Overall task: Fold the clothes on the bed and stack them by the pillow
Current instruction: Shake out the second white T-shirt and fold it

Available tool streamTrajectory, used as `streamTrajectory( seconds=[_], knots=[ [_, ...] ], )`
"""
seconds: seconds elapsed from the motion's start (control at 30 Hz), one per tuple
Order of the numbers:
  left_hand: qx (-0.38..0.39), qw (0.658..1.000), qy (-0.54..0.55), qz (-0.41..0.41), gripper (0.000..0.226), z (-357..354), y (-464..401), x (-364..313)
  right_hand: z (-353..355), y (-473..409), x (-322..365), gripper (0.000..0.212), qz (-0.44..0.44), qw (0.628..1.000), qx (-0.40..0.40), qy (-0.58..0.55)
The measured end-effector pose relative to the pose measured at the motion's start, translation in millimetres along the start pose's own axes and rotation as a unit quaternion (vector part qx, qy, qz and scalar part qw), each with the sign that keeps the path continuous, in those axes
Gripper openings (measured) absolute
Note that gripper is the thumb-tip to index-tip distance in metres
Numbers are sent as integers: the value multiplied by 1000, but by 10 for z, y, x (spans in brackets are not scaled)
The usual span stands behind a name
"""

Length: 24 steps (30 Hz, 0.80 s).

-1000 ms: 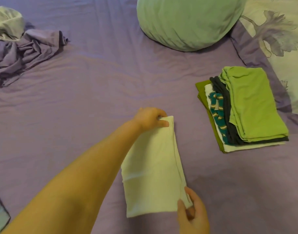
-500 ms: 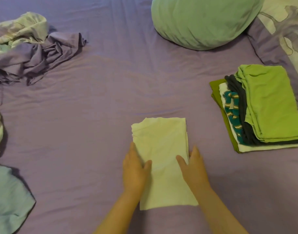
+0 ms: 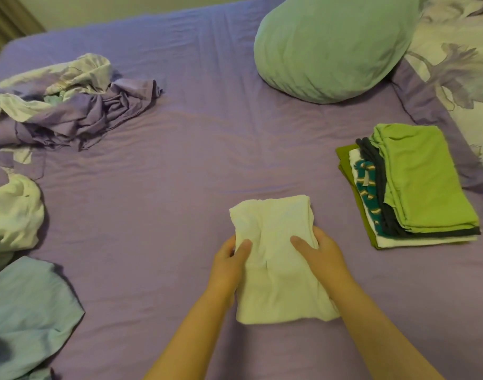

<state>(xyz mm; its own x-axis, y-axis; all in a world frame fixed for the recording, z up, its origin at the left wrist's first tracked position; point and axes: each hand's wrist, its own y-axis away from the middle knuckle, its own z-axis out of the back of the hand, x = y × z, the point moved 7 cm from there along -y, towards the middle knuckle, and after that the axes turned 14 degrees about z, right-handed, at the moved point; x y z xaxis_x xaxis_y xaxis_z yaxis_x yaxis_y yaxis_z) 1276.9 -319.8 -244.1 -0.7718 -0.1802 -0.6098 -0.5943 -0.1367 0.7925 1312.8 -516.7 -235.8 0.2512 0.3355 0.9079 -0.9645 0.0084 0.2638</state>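
A folded white garment (image 3: 276, 270) lies on the purple bed sheet (image 3: 180, 187) in front of me. My left hand (image 3: 229, 261) grips its left edge, thumb on top. My right hand (image 3: 317, 250) grips its right edge, thumb on top, and the cloth bunches between them. To the right sits a stack of folded clothes (image 3: 415, 185) with a bright green piece on top. A pale green pillow (image 3: 330, 48) rests at the back, beyond the stack.
A crumpled purple and white heap (image 3: 70, 105) lies at the back left. An unfolded white garment (image 3: 13, 215) and a light blue one (image 3: 24, 314) lie at the left edge. A floral pillowcase (image 3: 459, 64) covers the far right.
Both hands went from lying flat on the white garment to gripping its two sides. The cloth is now bunched and shorter, and the view has pulled back.
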Motion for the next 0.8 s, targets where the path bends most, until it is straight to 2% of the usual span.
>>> streamTrajectory(
  seconds=[0.2, 0.33, 0.53, 0.7, 0.8],
  knots=[
    [19, 998, -11, -57, 18, -542, 285, -379, 691, -51, 446, 28, 80, 995, -36, 38],
    [47, 992, -48, -108, 32, -1156, 427, -728, 1369, -178, 742, 41, 118, 990, -61, 37],
    [105, 971, -93, -194, 45, -2268, 531, -1324, 2467, -476, 989, 28, 176, 978, -99, 56],
    [124, 959, -128, -222, 46, -3057, 339, -1529, 3144, -889, 792, 42, 172, 972, -136, 82],
    [100, 962, -168, -191, 57, -3299, -1, -1394, 3282, -1122, 335, 67, 126, 979, -127, 101]
  ],
)
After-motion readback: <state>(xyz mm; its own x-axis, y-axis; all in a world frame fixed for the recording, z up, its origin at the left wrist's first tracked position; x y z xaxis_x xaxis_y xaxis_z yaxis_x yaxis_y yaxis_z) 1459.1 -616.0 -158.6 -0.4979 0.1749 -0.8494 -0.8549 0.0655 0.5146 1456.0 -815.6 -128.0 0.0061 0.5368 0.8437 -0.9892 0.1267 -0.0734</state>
